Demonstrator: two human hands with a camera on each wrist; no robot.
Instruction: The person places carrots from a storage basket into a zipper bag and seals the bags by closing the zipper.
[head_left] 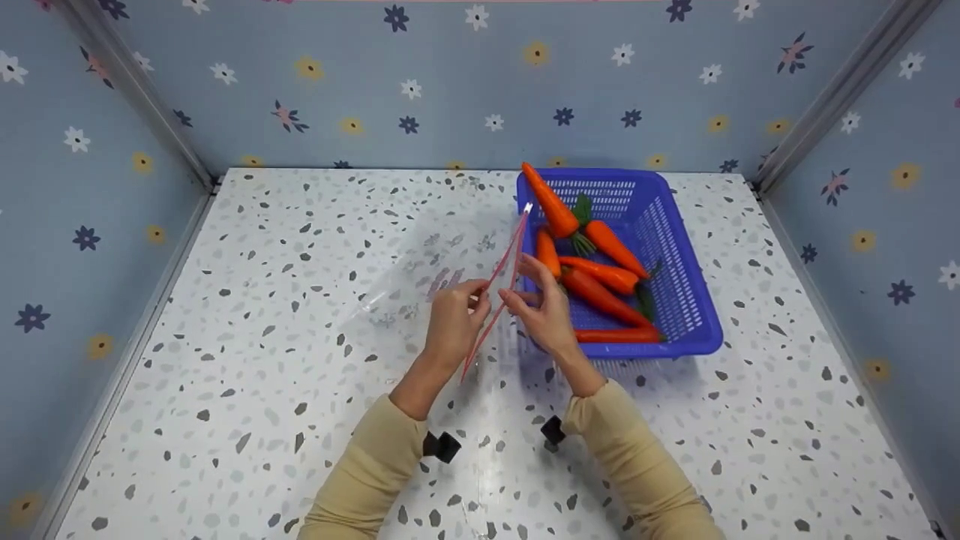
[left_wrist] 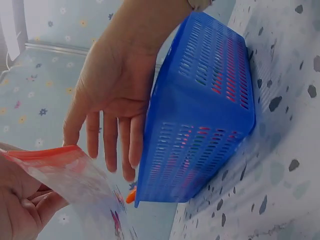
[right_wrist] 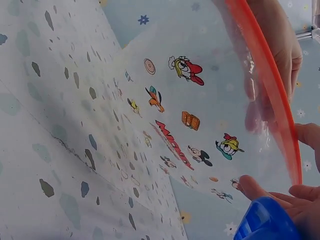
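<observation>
A clear zip bag (right_wrist: 190,120) with cartoon prints and a red rim (head_left: 504,264) stands with its mouth parted in the head view. My left hand (head_left: 454,319) pinches the left side of the rim between thumb and fingers. My right hand (head_left: 546,306) is on the opposite side, its thumb touching the rim. In the left wrist view the fingers of the right hand (left_wrist: 117,95) reach out nearly straight, apart from the thumb. The bag's lower part lies over the table to the left. A white slider (head_left: 528,208) shows at the rim's far end.
Just right of the hands stands a blue slotted basket (head_left: 688,277) holding several orange carrots (head_left: 551,202) and red peppers (head_left: 604,296). One carrot leans over its far left rim. The speckled table (head_left: 262,315) is bounded by flowered panels (head_left: 450,82) at the back and sides.
</observation>
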